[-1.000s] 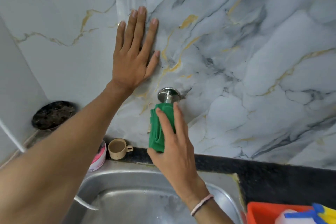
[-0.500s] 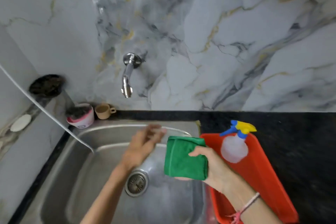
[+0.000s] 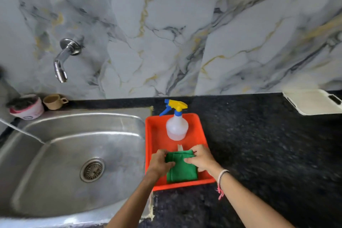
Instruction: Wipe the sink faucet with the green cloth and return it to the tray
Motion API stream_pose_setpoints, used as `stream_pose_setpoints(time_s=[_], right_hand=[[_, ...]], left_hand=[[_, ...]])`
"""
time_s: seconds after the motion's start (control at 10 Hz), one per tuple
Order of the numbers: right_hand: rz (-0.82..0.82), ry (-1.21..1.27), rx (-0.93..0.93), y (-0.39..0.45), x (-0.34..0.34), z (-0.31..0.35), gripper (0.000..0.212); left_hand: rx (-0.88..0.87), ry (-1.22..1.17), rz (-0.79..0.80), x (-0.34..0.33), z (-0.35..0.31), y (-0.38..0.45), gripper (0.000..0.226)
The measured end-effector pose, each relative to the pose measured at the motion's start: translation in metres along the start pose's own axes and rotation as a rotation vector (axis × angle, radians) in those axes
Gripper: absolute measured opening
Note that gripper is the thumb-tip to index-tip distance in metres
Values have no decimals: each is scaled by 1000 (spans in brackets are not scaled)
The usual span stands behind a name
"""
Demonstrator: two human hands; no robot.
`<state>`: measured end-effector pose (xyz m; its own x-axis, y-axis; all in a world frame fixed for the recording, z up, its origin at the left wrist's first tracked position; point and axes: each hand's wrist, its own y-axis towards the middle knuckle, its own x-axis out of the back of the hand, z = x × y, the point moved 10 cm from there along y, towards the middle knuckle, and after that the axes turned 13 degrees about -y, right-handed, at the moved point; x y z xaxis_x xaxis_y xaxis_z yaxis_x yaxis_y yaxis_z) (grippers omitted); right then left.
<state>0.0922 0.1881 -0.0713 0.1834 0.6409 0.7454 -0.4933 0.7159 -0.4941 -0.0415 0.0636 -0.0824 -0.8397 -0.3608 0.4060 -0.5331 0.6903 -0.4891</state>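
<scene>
The folded green cloth (image 3: 182,170) lies in the near end of the orange tray (image 3: 155,135), which sits on the black counter right of the sink. My left hand (image 3: 160,162) rests on the cloth's left edge and my right hand (image 3: 200,157) pinches its far right corner; both hands touch the cloth. The chrome faucet (image 3: 63,61) sticks out of the marble wall at the upper left, bare and apart from both hands.
A spray bottle (image 3: 176,126) with a blue and yellow head stands at the tray's far end. The steel sink (image 3: 74,163) lies to the left, with a beige cup (image 3: 54,101) and a pink-rimmed tub (image 3: 27,107) behind it. A white board (image 3: 312,101) lies far right on the counter.
The cloth came off the faucet, crossed over the sink in my right hand, and now lies in the tray. My left hand left the wall and joined it on the cloth.
</scene>
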Motion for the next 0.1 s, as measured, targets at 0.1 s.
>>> stream_pose_setpoints(time_s=[0.1], right_hand=[[-39, -178, 22, -2, 6, -1, 34]], left_hand=[[22, 65, -24, -10, 6, -4, 49]])
